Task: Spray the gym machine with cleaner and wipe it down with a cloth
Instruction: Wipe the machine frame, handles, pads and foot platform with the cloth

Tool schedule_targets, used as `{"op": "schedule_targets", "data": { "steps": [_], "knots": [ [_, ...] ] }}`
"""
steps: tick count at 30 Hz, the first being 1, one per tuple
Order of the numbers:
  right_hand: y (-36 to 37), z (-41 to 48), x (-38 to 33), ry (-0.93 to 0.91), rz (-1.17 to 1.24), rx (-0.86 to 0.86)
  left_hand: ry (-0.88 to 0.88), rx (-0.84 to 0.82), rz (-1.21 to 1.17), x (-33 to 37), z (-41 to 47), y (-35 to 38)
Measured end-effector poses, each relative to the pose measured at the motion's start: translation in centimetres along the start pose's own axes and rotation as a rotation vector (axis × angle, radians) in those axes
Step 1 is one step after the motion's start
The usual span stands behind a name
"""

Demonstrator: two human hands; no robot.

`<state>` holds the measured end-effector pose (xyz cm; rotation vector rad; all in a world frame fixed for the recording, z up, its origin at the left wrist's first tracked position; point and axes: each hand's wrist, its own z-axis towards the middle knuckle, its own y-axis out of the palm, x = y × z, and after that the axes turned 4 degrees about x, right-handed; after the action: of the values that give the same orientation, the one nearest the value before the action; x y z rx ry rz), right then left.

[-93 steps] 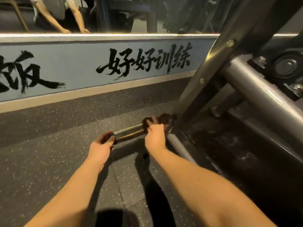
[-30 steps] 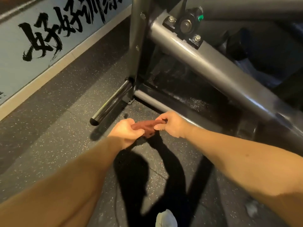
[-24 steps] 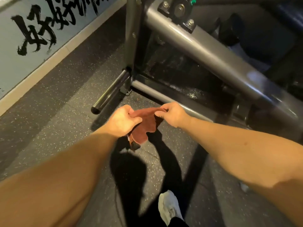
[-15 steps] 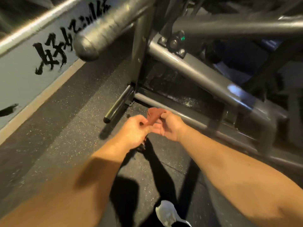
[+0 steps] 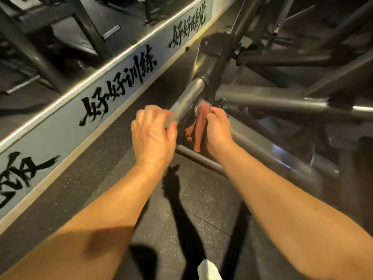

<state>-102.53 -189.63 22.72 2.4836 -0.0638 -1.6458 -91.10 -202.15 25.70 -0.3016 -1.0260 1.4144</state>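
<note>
Gripping the end of the gray bar [image 5: 187,100] with the left hand [image 5: 153,136], fingers curled round it. Squeezing the red-brown cloth [image 5: 198,128] in the right hand [image 5: 219,132], just beside the left one, not touching it. Letting its ends hang below that hand, near the gym machine [image 5: 272,102].

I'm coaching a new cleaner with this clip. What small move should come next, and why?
Probably wrap the cloth round the metal bar and start wiping. The right hand grips the cloth right beside the bar, hanging loose, while the left hand holds the bar's near end.
</note>
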Motion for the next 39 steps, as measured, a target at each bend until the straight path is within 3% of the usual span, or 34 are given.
{"op": "schedule_targets", "data": {
  "steps": [2,5,7,10,12,18,22,24,29,30,32,33,36,39],
  "knots": [
    [3.1,-0.3,-1.7,-0.164,-0.151,0.031,-0.241,-0.179,0.052,-1.3,2.4,0.1],
    [6.4,-0.7,-1.2,-0.217,-0.350,-0.061,-0.541,-0.519,-0.124,-2.3,4.7,-0.1],
    [7.6,-1.0,0.0,-0.219,-0.450,-0.096,-0.590,-0.554,-0.142,-2.4,5.3,-0.3],
    [9.0,-0.6,1.0,-0.076,-0.356,0.013,-0.666,-0.553,-0.180,-2.8,5.5,-0.2],
    [9.8,-0.6,1.4,0.085,-0.189,0.083,-0.676,-0.594,-0.186,-2.7,5.9,-0.2],
    [11.4,0.7,1.9,-0.074,-0.510,0.172,-0.580,-0.688,-0.200,-3.3,7.5,-0.5],
    [11.0,1.3,-0.2,-0.086,-0.618,0.199,-0.701,-0.743,-0.273,-3.8,7.8,-0.1],
    [10.9,3.5,-1.1,-0.075,-0.642,0.261,-0.761,-0.741,-0.329,-4.5,7.6,0.6],
    [10.3,10.5,-4.3,-0.093,-0.720,0.263,-0.701,-0.760,-0.385,-5.5,7.2,1.1],
    [10.5,11.0,-5.0,-0.116,-0.761,0.301,-0.690,-0.771,-0.394,-5.7,7.2,1.1],
    [11.4,11.5,-5.9,-0.010,-0.583,0.466,-0.665,-0.798,-0.402,-5.9,7.6,1.0],
    [11.3,11.5,-5.7,0.003,-0.543,0.466,-0.652,-0.818,-0.404,-6.0,7.8,0.9],
    [11.5,8.7,-5.1,-0.107,-0.851,0.421,-0.616,-0.886,-0.414,-6.1,8.7,0.3],
    [11.6,3.5,-1.7,-0.100,-0.754,0.382,-0.626,-0.963,-0.479,-7.4,9.4,0.0]
  ]
}}
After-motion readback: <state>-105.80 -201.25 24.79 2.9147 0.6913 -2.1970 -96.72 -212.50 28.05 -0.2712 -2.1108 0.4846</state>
